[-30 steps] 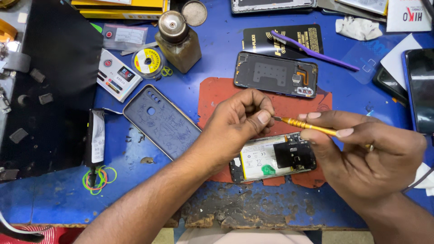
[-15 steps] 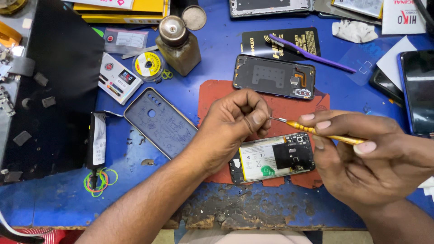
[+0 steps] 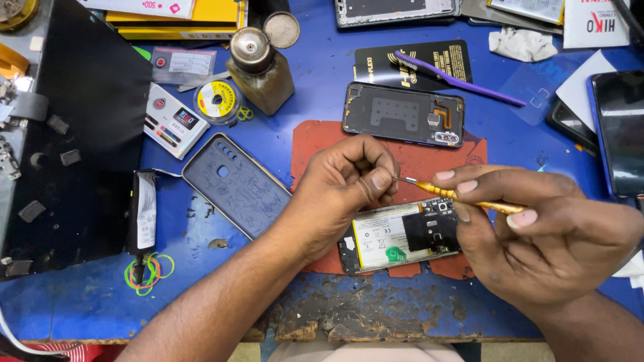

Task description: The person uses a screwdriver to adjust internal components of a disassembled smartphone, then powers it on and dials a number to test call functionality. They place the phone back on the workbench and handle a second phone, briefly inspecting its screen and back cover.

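An opened phone point(image 3: 396, 238), with its white battery and black board showing, lies on a red mat point(image 3: 315, 144) near the table's front edge. My right hand point(image 3: 543, 231) holds a thin yellow screwdriver point(image 3: 463, 196) level above the phone, its tip pointing left. My left hand point(image 3: 345, 188) is closed, with thumb and fingers pinched at the screwdriver's metal tip. Whether something tiny sits between the fingers cannot be made out.
A removed phone back cover point(image 3: 402, 114) lies behind the mat, a grey phone case point(image 3: 235, 184) to its left. Farther back stand a brown bottle point(image 3: 258, 67), a solder reel point(image 3: 216, 99) and a purple tool point(image 3: 456, 77). A dark phone point(image 3: 617, 131) lies at the right, a black mat point(image 3: 87, 127) at the left.
My right hand shifted its grip on the screwdriver and turned it slightly; my left hand stayed pinched at the tip. The phone has not moved.
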### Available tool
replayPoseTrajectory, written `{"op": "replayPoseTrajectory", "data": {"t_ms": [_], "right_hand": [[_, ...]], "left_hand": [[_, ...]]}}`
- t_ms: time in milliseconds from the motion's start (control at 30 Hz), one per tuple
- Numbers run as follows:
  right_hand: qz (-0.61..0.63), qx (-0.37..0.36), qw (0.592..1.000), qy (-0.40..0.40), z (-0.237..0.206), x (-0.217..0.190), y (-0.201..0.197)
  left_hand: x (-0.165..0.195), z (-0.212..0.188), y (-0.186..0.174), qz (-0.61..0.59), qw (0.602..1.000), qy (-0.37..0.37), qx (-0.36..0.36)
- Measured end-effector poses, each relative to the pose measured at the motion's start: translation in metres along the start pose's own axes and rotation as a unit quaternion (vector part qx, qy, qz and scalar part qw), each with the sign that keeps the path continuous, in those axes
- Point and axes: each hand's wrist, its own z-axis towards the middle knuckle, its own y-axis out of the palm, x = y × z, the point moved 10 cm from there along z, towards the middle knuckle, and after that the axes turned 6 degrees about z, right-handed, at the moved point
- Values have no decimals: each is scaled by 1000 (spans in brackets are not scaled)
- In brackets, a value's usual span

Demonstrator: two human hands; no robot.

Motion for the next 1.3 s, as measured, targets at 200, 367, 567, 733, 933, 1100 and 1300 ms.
{"op": "replayPoseTrajectory", "data": {"t_ms": [200, 367, 567, 733, 933, 1100, 1300], "right_hand": [[44, 8, 997, 70, -10, 16, 0], [102, 9, 992, 68, -3, 20, 3], [185, -49, 977, 91, -11, 18, 27], [146, -168, 972, 69, -25, 16, 65], [86, -244, 962, 88, -35, 21, 90], [76, -258, 958, 100, -33, 22, 96], [-32, -261, 965, 10, -21, 1, 96]], "left_hand": [[7, 2, -2, 86, 996, 26, 4], [30, -3, 1, 193, 978, 76, -15], [69, -10, -9, 285, 938, 193, 37], [80, -12, -26, 213, 943, 229, 112], [85, -17, -25, 211, 937, 243, 137], [87, -19, -24, 215, 933, 250, 142], [92, -18, -23, 205, 936, 248, 146]]}}
